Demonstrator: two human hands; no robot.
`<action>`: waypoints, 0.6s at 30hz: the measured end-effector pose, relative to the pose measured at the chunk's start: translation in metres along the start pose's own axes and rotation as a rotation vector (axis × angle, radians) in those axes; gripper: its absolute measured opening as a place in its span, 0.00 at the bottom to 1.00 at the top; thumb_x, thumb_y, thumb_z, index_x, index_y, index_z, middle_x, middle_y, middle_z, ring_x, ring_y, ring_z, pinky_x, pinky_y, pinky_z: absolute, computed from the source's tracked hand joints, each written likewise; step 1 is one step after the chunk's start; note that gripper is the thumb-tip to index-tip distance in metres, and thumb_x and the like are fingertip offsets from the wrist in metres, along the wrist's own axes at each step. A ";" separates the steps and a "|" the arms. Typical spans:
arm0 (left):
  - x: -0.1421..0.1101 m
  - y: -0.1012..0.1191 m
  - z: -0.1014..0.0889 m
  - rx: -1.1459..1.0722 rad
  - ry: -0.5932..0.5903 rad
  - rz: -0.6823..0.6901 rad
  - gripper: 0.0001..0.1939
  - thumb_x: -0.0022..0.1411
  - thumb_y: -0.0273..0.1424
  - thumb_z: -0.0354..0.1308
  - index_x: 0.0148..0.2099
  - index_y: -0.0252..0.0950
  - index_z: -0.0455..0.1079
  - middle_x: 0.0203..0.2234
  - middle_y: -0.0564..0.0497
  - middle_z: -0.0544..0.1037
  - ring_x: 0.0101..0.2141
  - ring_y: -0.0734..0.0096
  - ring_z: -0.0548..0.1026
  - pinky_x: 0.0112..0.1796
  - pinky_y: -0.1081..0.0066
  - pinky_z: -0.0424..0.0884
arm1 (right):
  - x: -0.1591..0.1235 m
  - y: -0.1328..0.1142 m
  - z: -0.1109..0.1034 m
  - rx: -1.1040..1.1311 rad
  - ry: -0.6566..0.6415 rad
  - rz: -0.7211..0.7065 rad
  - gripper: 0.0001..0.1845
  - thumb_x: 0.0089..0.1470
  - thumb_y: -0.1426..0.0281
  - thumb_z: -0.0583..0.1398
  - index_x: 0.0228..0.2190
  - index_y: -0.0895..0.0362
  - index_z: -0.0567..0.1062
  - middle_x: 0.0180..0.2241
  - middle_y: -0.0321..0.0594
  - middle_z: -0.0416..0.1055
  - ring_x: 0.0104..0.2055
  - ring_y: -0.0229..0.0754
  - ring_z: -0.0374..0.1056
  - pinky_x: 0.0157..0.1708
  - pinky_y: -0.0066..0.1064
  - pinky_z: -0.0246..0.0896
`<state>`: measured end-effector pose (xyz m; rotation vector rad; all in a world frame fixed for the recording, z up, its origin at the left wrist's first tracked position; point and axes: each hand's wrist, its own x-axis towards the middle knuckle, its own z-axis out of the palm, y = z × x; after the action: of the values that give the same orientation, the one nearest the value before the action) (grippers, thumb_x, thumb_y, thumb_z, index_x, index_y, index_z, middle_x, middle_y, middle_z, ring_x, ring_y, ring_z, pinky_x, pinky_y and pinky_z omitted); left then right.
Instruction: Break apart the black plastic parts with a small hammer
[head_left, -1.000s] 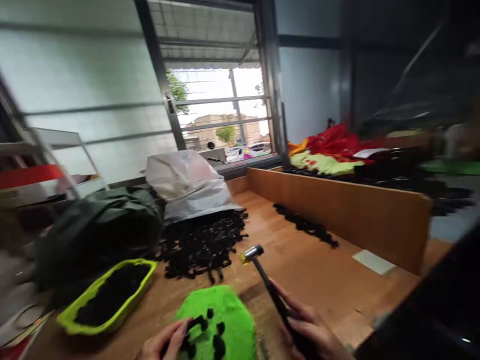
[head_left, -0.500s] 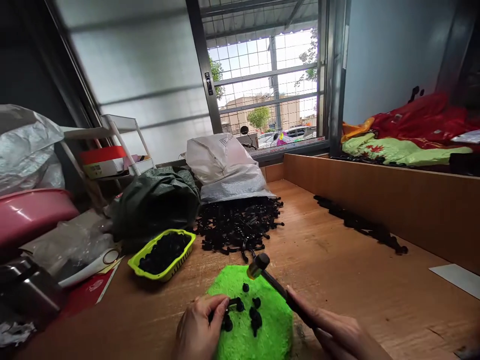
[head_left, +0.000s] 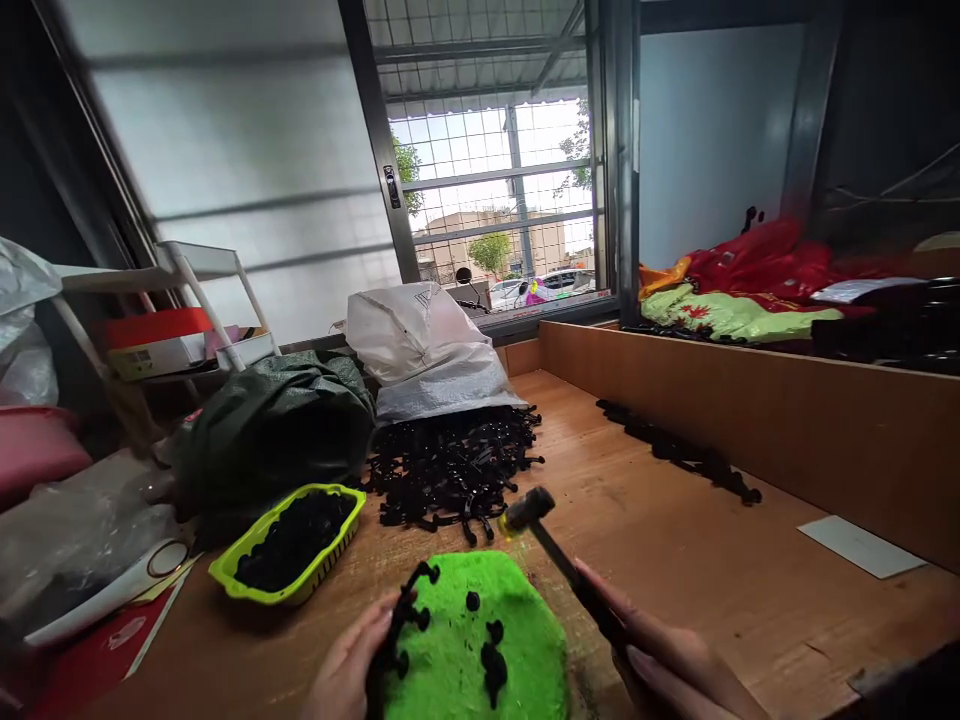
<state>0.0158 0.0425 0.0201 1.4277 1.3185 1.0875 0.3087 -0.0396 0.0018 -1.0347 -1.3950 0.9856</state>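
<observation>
My right hand (head_left: 675, 665) grips the black handle of a small hammer (head_left: 527, 510), whose head hangs above the far edge of a bright green pad (head_left: 480, 650) on the wooden table (head_left: 675, 560). At the pad's left edge my left hand (head_left: 349, 665) holds a black plastic part (head_left: 401, 620) upright. A few small black pieces (head_left: 491, 660) lie on the pad.
A heap of black parts (head_left: 450, 465) spills from a white sack (head_left: 427, 350) behind the pad. A green tray (head_left: 289, 545) of black bits and a dark green bag (head_left: 274, 430) sit to the left. A wooden partition (head_left: 750, 410) with a row of parts (head_left: 675, 455) runs along the right.
My left hand has shifted to the pad's left edge and lifted a black part upright. The hammer head has risen slightly and moved beyond the pad. The camera has turned a little.
</observation>
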 end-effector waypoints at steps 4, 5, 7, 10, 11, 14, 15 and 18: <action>0.005 0.026 -0.004 -0.311 -0.089 -0.134 0.19 0.34 0.40 0.69 0.33 0.40 0.77 0.36 0.50 0.80 0.41 0.59 0.75 0.41 0.69 0.71 | 0.001 0.022 -0.003 0.217 0.061 0.160 0.28 0.55 0.60 0.53 0.57 0.47 0.58 0.38 0.42 0.72 0.36 0.48 0.71 0.30 0.35 0.69; 0.006 0.030 -0.002 -0.340 -0.115 -0.159 0.21 0.33 0.40 0.70 0.33 0.39 0.77 0.34 0.49 0.81 0.38 0.61 0.76 0.39 0.70 0.71 | 0.002 0.027 -0.003 0.246 0.051 0.186 0.29 0.55 0.60 0.52 0.58 0.47 0.56 0.32 0.41 0.72 0.25 0.45 0.70 0.21 0.31 0.67; 0.010 0.034 0.007 -0.382 -0.139 -0.202 0.20 0.34 0.37 0.70 0.33 0.36 0.76 0.30 0.49 0.81 0.33 0.65 0.77 0.36 0.71 0.71 | 0.001 0.034 -0.003 0.299 0.034 0.215 0.30 0.54 0.61 0.52 0.58 0.46 0.54 0.25 0.38 0.69 0.14 0.38 0.63 0.11 0.26 0.58; 0.018 0.033 0.024 -0.482 -0.118 -0.261 0.18 0.37 0.31 0.70 0.34 0.34 0.73 0.25 0.51 0.79 0.27 0.70 0.76 0.30 0.74 0.71 | -0.001 0.036 -0.003 0.346 0.015 0.227 0.31 0.52 0.58 0.54 0.58 0.44 0.56 0.19 0.36 0.65 0.12 0.38 0.59 0.10 0.26 0.54; 0.021 0.033 0.030 -0.513 -0.101 -0.279 0.17 0.38 0.29 0.69 0.34 0.34 0.72 0.24 0.52 0.79 0.24 0.73 0.75 0.28 0.76 0.70 | -0.002 0.035 -0.004 0.354 0.006 0.234 0.31 0.51 0.57 0.54 0.57 0.44 0.57 0.18 0.36 0.64 0.12 0.38 0.59 0.10 0.26 0.54; 0.030 0.033 0.044 -0.586 -0.050 -0.314 0.12 0.41 0.22 0.66 0.31 0.33 0.68 0.21 0.54 0.76 0.19 0.79 0.72 0.22 0.80 0.67 | -0.002 0.036 -0.005 0.360 -0.017 0.256 0.31 0.51 0.55 0.54 0.57 0.42 0.57 0.20 0.38 0.67 0.12 0.40 0.59 0.11 0.29 0.55; 0.033 0.033 0.048 -0.612 -0.042 -0.322 0.11 0.43 0.20 0.64 0.30 0.33 0.67 0.21 0.54 0.75 0.19 0.79 0.72 0.22 0.80 0.67 | -0.002 0.037 -0.006 0.361 -0.017 0.255 0.31 0.50 0.54 0.54 0.56 0.41 0.58 0.24 0.39 0.69 0.12 0.39 0.59 0.12 0.30 0.56; 0.038 0.033 0.055 -0.667 -0.043 -0.323 0.11 0.46 0.16 0.60 0.31 0.32 0.65 0.21 0.53 0.76 0.20 0.77 0.73 0.24 0.79 0.70 | -0.001 0.037 -0.006 0.359 -0.002 0.235 0.28 0.49 0.54 0.55 0.54 0.38 0.62 0.32 0.41 0.73 0.11 0.37 0.58 0.13 0.33 0.59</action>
<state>0.0787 0.0769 0.0409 0.7128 0.9745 1.1220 0.3170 -0.0300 -0.0338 -0.9373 -1.0602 1.3532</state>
